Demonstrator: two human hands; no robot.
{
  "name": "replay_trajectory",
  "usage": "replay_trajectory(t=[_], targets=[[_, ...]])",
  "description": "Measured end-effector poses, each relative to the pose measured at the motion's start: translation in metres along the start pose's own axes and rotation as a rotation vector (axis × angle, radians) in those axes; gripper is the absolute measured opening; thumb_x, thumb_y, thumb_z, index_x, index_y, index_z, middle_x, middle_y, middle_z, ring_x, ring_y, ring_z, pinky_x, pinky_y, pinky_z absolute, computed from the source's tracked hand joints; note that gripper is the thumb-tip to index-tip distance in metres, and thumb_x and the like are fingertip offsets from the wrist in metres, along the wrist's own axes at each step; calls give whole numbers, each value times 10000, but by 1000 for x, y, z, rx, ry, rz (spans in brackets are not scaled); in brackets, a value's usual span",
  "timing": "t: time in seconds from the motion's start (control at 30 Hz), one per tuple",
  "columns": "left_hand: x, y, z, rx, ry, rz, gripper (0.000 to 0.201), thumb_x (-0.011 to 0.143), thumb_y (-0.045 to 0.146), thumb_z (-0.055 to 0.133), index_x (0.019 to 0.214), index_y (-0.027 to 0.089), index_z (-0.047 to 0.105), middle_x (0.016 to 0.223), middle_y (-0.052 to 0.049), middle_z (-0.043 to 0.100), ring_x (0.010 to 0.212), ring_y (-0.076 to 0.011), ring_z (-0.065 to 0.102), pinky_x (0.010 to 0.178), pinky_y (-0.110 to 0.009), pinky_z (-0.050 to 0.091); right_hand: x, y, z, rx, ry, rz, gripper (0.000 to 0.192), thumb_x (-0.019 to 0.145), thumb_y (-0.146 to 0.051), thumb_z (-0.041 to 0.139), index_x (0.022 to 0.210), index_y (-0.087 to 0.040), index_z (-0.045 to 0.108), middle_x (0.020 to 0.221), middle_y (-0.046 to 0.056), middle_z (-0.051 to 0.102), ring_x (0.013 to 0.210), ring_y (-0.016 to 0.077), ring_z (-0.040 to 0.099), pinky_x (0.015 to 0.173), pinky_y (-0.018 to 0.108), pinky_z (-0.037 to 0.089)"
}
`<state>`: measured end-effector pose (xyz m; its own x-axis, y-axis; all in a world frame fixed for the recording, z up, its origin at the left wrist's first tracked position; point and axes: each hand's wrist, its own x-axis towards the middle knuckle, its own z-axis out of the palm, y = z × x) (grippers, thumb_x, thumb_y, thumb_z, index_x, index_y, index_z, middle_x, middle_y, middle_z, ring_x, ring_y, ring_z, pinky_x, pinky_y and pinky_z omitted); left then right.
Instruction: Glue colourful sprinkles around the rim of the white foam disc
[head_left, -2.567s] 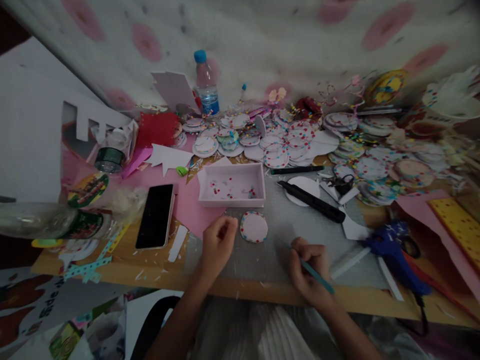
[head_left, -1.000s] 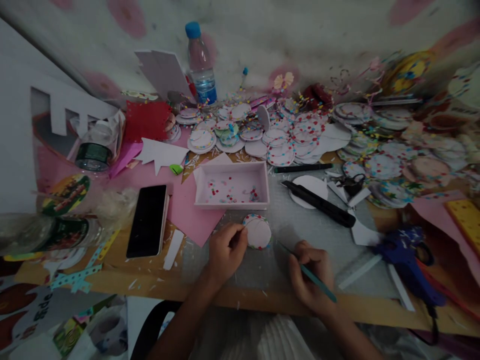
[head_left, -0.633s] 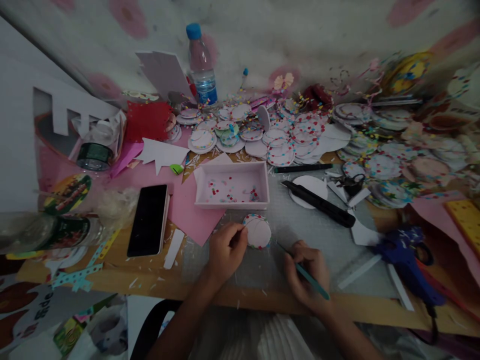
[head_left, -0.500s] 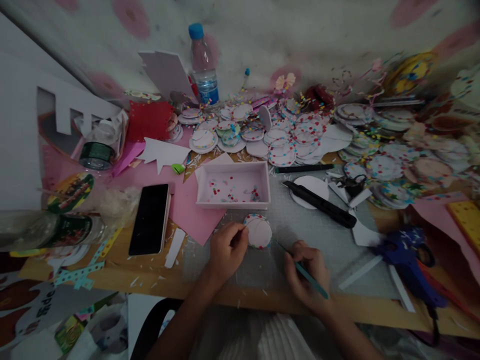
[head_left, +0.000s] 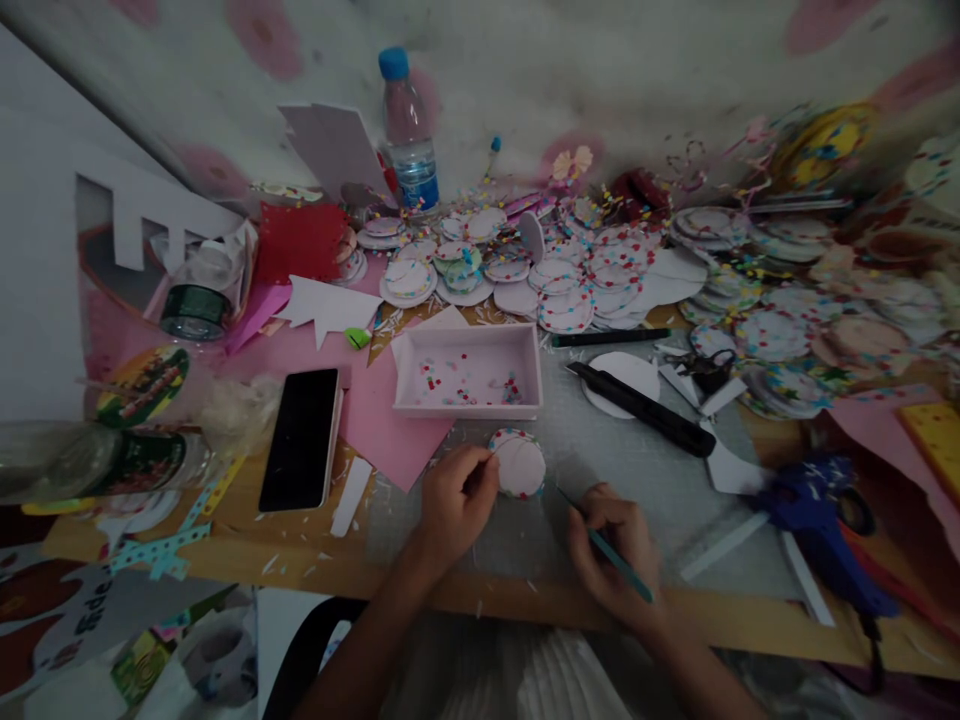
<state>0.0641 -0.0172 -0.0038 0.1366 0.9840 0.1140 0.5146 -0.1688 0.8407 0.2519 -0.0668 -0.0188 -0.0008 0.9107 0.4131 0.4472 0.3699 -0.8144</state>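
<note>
Between the thumb and fingers of my left hand (head_left: 457, 500) is the left edge of a small white paper disc (head_left: 520, 466) with red and blue dots around its rim. The disc rests on the grey cutting mat (head_left: 517, 560). To its right, my right hand (head_left: 615, 545) is closed around a slim teal pointed tool (head_left: 621, 566), held like a pen. Its thin dark tip points toward the disc and stays apart from it; its exact kind is unclear. Just behind the disc stands an open white box (head_left: 466, 408) with scattered red and blue bits inside.
A black box cutter (head_left: 645, 408) lies across another white disc, near a dark pen (head_left: 611, 338). At right is a blue glue gun (head_left: 825, 530); at left, a phone (head_left: 300, 440). Many decorated discs (head_left: 566, 305) and a water bottle (head_left: 411, 140) line the back.
Almost nothing differs. The teal tool has tilted very slightly in my right hand; my left hand keeps its hold on the disc.
</note>
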Motion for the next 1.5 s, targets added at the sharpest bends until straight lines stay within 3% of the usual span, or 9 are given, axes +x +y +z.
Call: replay_trajectory(t=[0.43,0.6,0.8,0.9,1.13,1.33,1.4,1.5], targets=[[0,-1,0,11,6,36,186,923,231,478,768,183,569,663,15,519,609,-119,476,580,-233,349,3,0,1,-31,-30,-26,263,821,-28,524,855,-242,374,687,-48,426,592,114,434,556,268,376],[0,-1,1,9,20,21,170,914,217,493,764,184,566,660,21,516,601,-113,472,571,-227,346,4,-6,-3,-17,28,-4,215,846,-83,515,834,-242,370,663,-52,410,582,116,443,520,253,356],[-1,-2,2,-4,32,12,166,905,203,501,752,181,564,650,25,505,590,-108,460,564,-225,342,8,-11,-9,159,291,314,137,884,-216,550,848,-233,419,674,-47,428,564,108,415,496,233,336],[-1,-4,2,6,30,9,173,910,212,499,753,180,566,656,21,517,593,-109,468,567,-225,348,12,-14,-12,68,213,386,72,895,-270,548,856,-222,511,707,-25,492,614,120,462,545,246,373],[0,-6,2,53,21,48,172,909,224,493,775,176,589,671,9,548,610,-115,499,571,-222,361,32,-21,-39,-10,12,394,239,967,-358,405,871,-233,584,729,-7,552,655,144,515,583,264,407],[0,-4,2,91,3,72,186,900,223,501,751,171,599,644,14,528,580,-110,481,553,-222,341,58,-24,-61,-270,-16,123,320,980,-332,328,917,-229,624,1010,73,565,998,234,527,859,387,392],[-1,-3,2,99,7,74,186,902,224,499,756,170,601,646,13,534,579,-109,483,552,-221,341,66,-24,-62,-261,-85,94,268,975,-309,343,975,-222,596,1010,77,572,985,223,548,853,372,414],[-1,-3,2,109,6,77,179,903,228,501,768,170,602,659,11,547,585,-109,490,556,-220,343,77,-19,-54,-185,-291,108,234,965,-273,366,1066,-203,565,898,58,620,842,186,604,749,311,466]])
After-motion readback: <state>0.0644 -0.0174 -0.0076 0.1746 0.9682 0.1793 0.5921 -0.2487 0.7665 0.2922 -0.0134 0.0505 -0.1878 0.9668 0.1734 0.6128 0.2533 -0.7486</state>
